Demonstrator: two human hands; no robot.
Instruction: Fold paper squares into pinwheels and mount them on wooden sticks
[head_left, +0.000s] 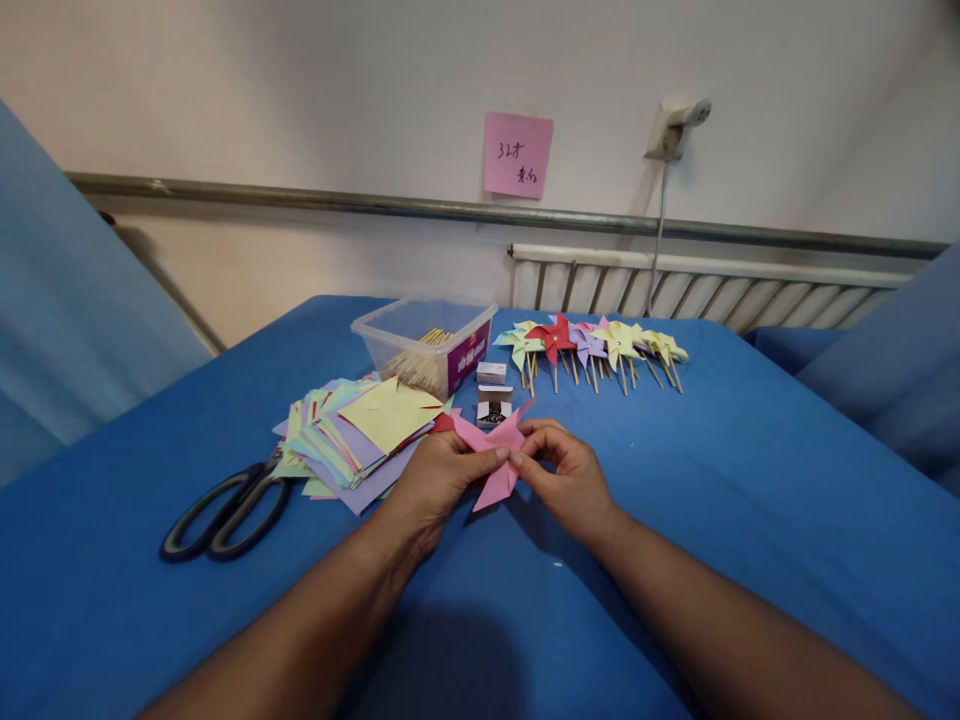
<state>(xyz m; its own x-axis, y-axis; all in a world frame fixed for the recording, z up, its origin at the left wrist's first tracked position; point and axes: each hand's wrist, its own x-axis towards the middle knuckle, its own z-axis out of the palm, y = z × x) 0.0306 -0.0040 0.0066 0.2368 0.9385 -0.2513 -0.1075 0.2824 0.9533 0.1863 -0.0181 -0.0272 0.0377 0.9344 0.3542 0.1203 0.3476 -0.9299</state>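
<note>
Both hands meet at the centre of the blue table cover [750,480]. The left hand [435,480] and the right hand [570,475] each pinch the pink paper pinwheel [491,450] between thumb and fingertips, gripping it at its middle — the folded points stick out above and below the fingers. The pinwheel sits just above the cover, directly in front of a small open box [493,408]. To the left lies a fanned stack of coloured paper squares [356,435], with scissors [225,510] beside it. Behind stands a clear plastic tub [424,345] holding wooden sticks. A row of finished pinwheels [592,345] on sticks lies further back — to the right of the tub.
</note>
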